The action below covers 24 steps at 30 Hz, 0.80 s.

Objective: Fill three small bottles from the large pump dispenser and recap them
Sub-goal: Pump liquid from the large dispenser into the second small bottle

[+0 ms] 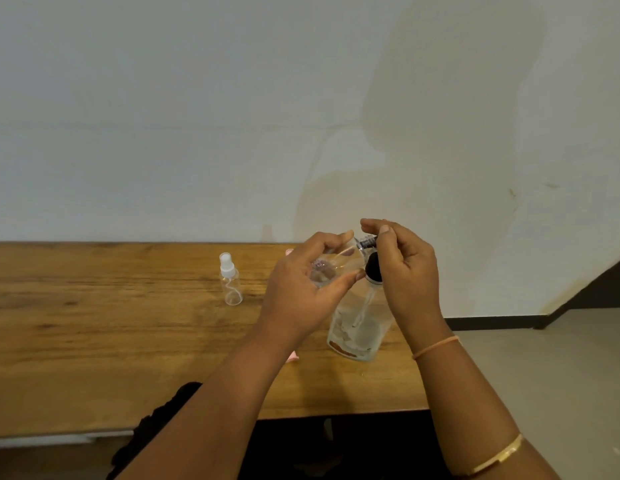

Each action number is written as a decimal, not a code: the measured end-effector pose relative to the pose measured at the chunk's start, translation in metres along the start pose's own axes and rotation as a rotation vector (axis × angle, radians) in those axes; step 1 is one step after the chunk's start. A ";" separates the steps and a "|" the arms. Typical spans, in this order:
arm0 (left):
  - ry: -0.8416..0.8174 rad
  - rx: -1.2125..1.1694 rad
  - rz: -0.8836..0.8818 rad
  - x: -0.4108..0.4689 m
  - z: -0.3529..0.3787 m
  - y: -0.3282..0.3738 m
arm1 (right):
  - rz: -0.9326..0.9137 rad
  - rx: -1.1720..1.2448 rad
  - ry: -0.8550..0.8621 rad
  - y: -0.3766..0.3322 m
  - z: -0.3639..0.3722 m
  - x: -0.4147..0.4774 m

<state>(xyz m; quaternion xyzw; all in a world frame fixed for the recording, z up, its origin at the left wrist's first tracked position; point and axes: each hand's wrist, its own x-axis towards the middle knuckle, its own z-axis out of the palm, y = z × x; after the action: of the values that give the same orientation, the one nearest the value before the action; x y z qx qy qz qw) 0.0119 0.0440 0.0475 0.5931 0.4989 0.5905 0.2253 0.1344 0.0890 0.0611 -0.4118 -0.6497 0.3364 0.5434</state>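
Note:
A large clear pump dispenser (358, 327) with a black pump head (372, 266) stands on the wooden table (111, 341). My left hand (301, 289) grips a small clear bottle (331, 266), tilted sideways with its mouth at the pump's nozzle. My right hand (405, 271) sits over the pump head with its fingers curled on the top and nozzle. A second small clear bottle (230, 280) with a white spray cap stands upright to the left, apart from both hands.
A pink item (294, 356) peeks out from under my left wrist, and another pink bit (288, 252) shows behind my left hand. The table ends just right of the dispenser; floor and a dark baseboard lie beyond. A white wall backs the table.

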 end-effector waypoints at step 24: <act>0.000 0.048 -0.012 -0.005 0.001 -0.005 | 0.043 -0.013 -0.004 0.016 0.000 -0.004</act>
<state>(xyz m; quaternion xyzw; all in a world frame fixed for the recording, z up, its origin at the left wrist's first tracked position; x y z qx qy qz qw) 0.0124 0.0421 0.0406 0.5951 0.5166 0.5770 0.2144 0.1374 0.0918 0.0453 -0.4283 -0.6440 0.3446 0.5320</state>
